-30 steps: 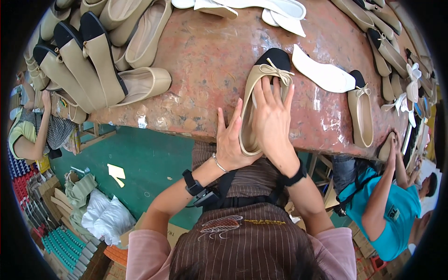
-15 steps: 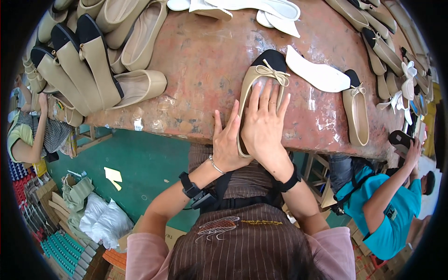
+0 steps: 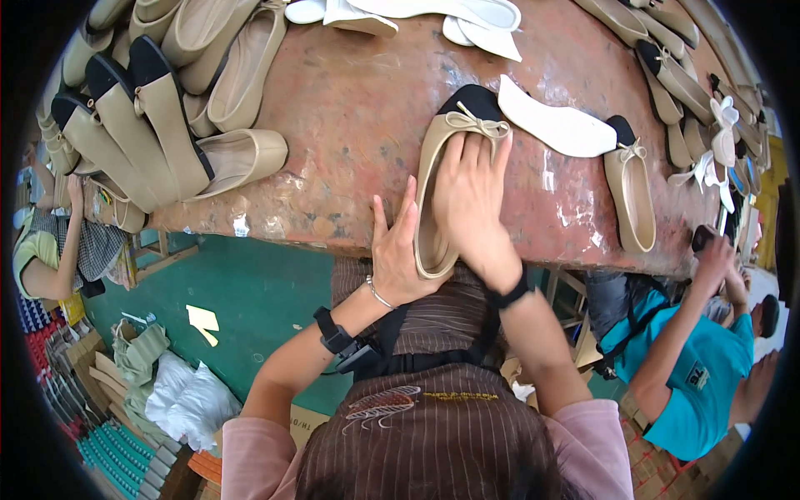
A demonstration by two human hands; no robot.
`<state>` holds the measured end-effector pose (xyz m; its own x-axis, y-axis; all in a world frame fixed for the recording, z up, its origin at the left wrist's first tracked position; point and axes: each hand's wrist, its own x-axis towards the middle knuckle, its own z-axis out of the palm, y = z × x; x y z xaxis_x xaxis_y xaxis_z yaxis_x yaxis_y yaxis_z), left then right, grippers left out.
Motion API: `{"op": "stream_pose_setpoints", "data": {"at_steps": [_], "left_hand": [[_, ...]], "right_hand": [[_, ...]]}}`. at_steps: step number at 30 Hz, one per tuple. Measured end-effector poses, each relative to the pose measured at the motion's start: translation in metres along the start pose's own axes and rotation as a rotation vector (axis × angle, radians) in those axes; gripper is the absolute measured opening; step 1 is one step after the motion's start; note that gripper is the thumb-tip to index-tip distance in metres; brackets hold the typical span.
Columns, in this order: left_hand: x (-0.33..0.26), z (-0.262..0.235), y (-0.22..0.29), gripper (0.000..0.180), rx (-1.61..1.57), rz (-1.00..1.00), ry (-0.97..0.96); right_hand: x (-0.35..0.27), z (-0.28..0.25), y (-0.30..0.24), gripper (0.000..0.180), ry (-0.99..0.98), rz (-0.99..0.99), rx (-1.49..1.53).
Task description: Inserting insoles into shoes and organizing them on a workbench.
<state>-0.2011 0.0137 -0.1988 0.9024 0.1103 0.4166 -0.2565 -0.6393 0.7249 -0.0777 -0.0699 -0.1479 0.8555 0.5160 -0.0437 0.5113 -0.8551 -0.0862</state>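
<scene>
A beige ballet flat [image 3: 426, 175] with a black toe cap and a thin bow lies at the table's near edge, toe pointing away. At its heel, my left hand [image 3: 400, 260] cups and holds the shoe, two fingers stretched up along its left side. My right hand [image 3: 471, 196] reaches into the opening with its fingers extended; the fingertips are hidden under the bow. Just right of the toe lies a white insole-shaped piece [image 3: 557, 122]. Its right end meets the toe of a matching ballet flat [image 3: 635, 196].
Beige flats with black toes [image 3: 142, 125] are piled at the left. White insole-shaped pieces [image 3: 442, 12] lie at the far edge. More flats [image 3: 679, 83] line the right. A person in a turquoise shirt [image 3: 692, 375] works at right, another person [image 3: 54, 242] at left.
My right hand's fingers have slid deeper into the shoe, under the bow. My left hand has closed in round the heel. The shoe's heel has turned slightly left.
</scene>
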Motion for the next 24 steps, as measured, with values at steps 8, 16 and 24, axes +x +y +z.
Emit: {"op": "stream_pose_setpoints", "data": {"at_steps": [8, 16, 24], "left_hand": [[0.003, -0.004, 0.008, 0.117, 0.037, -0.077, -0.074], [0.003, -0.012, 0.016, 0.111, 0.106, -0.090, -0.103], [0.054, -0.032, 0.037, 0.072, -0.152, -0.458, -0.078]], "right_hand": [[0.023, 0.009, 0.005, 0.057, -0.131, -0.032, 0.000], [0.012, -0.019, 0.032, 0.044, -0.145, -0.286, 0.120], [0.018, -0.038, 0.153, 0.048, 0.368, 0.122, 0.379]]}}
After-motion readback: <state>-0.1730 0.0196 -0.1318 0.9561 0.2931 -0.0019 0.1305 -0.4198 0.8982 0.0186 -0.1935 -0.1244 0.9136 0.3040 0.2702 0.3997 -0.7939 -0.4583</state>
